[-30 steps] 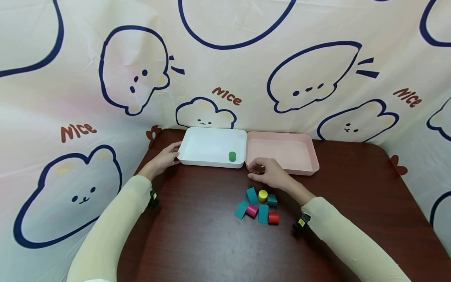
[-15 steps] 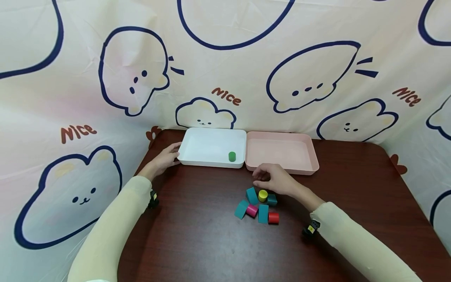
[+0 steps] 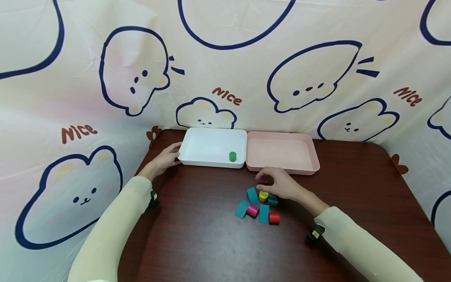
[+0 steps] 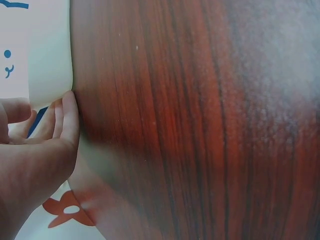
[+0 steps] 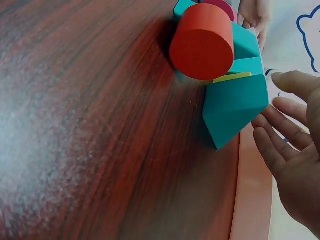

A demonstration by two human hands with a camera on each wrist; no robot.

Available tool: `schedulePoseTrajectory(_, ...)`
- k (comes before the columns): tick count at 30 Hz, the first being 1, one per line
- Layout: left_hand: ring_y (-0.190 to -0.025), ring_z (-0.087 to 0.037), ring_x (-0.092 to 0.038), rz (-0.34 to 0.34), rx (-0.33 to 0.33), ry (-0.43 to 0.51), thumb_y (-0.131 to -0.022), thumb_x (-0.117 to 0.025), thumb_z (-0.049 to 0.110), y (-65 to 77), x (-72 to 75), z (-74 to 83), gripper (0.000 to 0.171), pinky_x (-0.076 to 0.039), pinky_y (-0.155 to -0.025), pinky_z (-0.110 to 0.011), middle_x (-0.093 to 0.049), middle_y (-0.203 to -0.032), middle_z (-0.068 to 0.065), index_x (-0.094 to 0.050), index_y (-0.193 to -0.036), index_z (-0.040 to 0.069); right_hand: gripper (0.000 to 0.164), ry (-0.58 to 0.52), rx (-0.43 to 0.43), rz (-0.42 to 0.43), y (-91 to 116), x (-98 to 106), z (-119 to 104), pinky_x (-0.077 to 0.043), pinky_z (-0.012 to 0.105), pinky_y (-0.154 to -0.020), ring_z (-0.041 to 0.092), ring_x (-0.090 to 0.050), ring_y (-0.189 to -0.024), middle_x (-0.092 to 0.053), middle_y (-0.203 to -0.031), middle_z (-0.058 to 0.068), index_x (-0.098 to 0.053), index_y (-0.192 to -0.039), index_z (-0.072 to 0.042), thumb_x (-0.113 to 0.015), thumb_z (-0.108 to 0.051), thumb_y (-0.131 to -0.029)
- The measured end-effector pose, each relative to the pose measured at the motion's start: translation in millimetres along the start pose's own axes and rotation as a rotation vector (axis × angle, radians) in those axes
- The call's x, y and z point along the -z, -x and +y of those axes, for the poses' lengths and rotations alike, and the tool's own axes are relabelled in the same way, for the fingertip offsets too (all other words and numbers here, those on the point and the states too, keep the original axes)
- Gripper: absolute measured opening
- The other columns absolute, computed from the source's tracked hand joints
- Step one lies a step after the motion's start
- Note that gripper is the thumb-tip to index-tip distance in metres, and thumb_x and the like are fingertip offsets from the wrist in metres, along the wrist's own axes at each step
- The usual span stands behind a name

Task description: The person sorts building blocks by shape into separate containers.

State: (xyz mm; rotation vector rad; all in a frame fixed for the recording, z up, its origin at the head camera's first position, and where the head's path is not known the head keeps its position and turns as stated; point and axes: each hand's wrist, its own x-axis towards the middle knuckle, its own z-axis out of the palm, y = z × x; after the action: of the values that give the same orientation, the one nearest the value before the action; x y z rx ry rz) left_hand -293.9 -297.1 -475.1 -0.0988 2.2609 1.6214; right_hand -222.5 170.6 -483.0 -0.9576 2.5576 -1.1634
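Observation:
At the white tray's [image 3: 208,145] left end, my left hand [image 3: 165,159] rests its fingers against the side. The left wrist view shows those fingertips [image 4: 68,107] touching the tray's corner. A green cylinder [image 3: 233,156] is inside this tray. My right hand [image 3: 278,183] hovers over a yellow cylinder [image 3: 263,196], partly covering it, thumb and fingers apart and holding nothing. Around it lie several teal blocks [image 3: 252,196], a magenta cylinder [image 3: 252,211] and a red cylinder [image 3: 274,218]. In the right wrist view, a teal triangular block [image 5: 232,107] hides most of the yellow piece.
A pink tray [image 3: 282,150] stands against the white tray's right side, just behind my right hand. Both trays sit at the back of the dark wooden table [image 3: 197,235]. A printed cloth [image 3: 246,70] hangs behind the table and at both sides.
My right hand has moved back from the pink tray's front edge, toward me and slightly right, down to the yellow cylinder. The left hand stays at the white tray.

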Motion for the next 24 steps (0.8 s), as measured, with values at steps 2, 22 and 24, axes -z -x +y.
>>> schedulePoseTrajectory(2,-0.152,-0.04,-0.036,-0.001,-0.002,-0.001,-0.117,-0.032,0.011,0.4,-0.4,0.8,0.058,-0.034,-0.124,-0.056,-0.024,-0.17,-0.021,-0.014,-0.172,0.017,0.03,0.0,-0.009,0.0,1.3,-0.1,0.7,-0.061,0.037,-0.09,0.015,-0.068,-0.099,-0.073,-0.109,-0.002,-0.074,-0.118,-0.007,-0.084,-0.022,-0.095)
schedulePoseTrajectory(22,-0.152,-0.04,-0.036,-0.005,-0.004,-0.008,-0.117,-0.031,0.011,-0.1,-0.1,0.1,0.059,-0.034,-0.124,-0.056,-0.022,-0.171,-0.022,-0.013,-0.172,0.017,0.032,-0.009,0.005,-0.004,7.5,-1.9,-0.8,-0.061,0.037,-0.09,0.016,-0.069,-0.099,-0.073,-0.108,-0.002,-0.073,-0.119,-0.006,-0.085,-0.021,-0.093)
schedulePoseTrajectory(24,-0.152,-0.041,-0.036,-0.009,-0.008,-0.008,-0.117,-0.031,0.011,0.0,0.0,0.5,0.059,-0.033,-0.124,-0.056,-0.022,-0.171,-0.022,-0.012,-0.172,0.017,0.031,-0.011,0.008,-0.005,7.8,-1.8,-0.4,-0.062,0.037,-0.09,0.017,-0.069,-0.099,-0.073,-0.108,-0.001,-0.073,-0.118,-0.007,-0.085,-0.021,-0.093)
